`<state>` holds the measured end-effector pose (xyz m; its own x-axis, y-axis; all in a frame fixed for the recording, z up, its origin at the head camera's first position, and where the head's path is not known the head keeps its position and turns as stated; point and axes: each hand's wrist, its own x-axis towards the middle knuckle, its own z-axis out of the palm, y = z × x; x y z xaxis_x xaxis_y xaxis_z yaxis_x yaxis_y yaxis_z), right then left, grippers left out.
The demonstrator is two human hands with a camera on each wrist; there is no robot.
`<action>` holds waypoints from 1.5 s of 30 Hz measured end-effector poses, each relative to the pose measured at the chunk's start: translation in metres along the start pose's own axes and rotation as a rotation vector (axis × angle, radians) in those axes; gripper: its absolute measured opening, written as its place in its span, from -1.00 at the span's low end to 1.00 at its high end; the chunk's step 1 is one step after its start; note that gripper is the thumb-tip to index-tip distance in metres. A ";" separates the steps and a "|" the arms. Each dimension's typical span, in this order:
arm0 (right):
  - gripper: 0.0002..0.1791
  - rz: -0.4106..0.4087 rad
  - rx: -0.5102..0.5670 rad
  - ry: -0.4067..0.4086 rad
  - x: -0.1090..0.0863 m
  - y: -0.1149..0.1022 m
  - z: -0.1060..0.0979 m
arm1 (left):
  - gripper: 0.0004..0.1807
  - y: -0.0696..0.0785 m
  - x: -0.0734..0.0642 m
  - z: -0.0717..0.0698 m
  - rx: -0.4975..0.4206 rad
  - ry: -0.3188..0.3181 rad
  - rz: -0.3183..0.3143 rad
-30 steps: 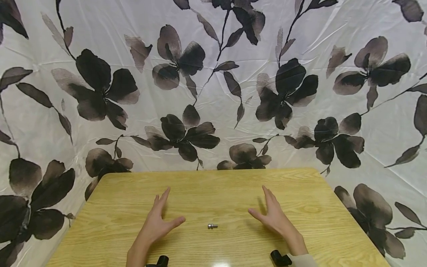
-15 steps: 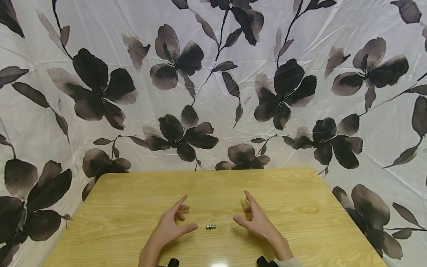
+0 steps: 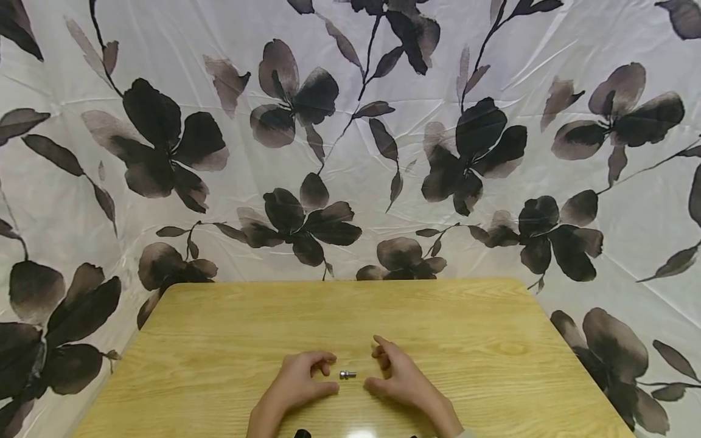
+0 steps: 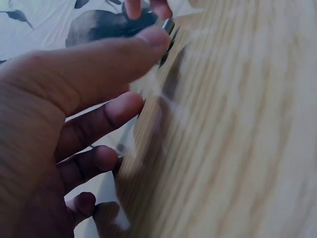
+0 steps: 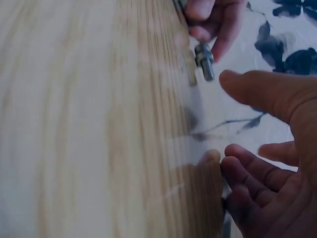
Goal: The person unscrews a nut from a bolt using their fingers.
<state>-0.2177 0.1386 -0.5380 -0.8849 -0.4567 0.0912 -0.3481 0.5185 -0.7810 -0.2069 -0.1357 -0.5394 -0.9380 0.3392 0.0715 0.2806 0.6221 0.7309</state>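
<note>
A small metal bolt [image 3: 347, 375] with a nut on it lies on its side on the wooden table, its thick end toward the left. Just left of it is my left hand [image 3: 301, 378], thumb and bent fingers apart around a gap. My right hand [image 3: 402, 378] is to the right of the bolt, with thumb and index finger spread. Neither hand appears to touch the bolt. In the right wrist view the bolt [image 5: 204, 60] stands out between the two hands. The left thumb [image 4: 119, 57] partly hides it in the left wrist view.
The light wooden table [image 3: 219, 316] has rounded far corners. Behind it and at both sides hangs a pale cloth [image 3: 383, 231] printed with dark flowers. Black wrist gear [image 3: 302, 434] shows at the bottom edge.
Both hands have moved inward from the sides toward the bolt, and their fingers have bent more. The bolt has stayed in place on the table.
</note>
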 end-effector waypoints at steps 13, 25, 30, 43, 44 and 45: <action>-0.70 0.003 0.078 0.008 -0.002 -0.015 0.026 | -0.73 0.005 -0.005 0.013 0.028 0.034 -0.014; -0.87 -0.025 0.057 0.019 0.000 -0.022 0.030 | -0.93 0.009 -0.002 0.020 0.047 0.050 0.040; -0.87 -0.022 0.040 0.031 0.005 -0.022 0.028 | -0.96 0.013 0.004 0.018 0.061 0.054 0.066; -0.94 -0.007 0.143 -0.004 0.011 -0.018 0.030 | -0.95 0.003 0.000 0.012 -0.033 0.055 0.042; -0.93 -0.001 0.152 -0.002 0.012 -0.018 0.030 | -0.95 0.003 0.000 0.012 -0.056 0.056 0.043; -0.93 0.001 0.161 -0.002 0.012 -0.018 0.029 | -0.95 0.003 0.001 0.011 -0.080 0.056 0.041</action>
<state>-0.2134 0.1026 -0.5407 -0.8847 -0.4575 0.0895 -0.2931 0.3965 -0.8700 -0.2043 -0.1256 -0.5447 -0.9364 0.3223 0.1386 0.3042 0.5492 0.7783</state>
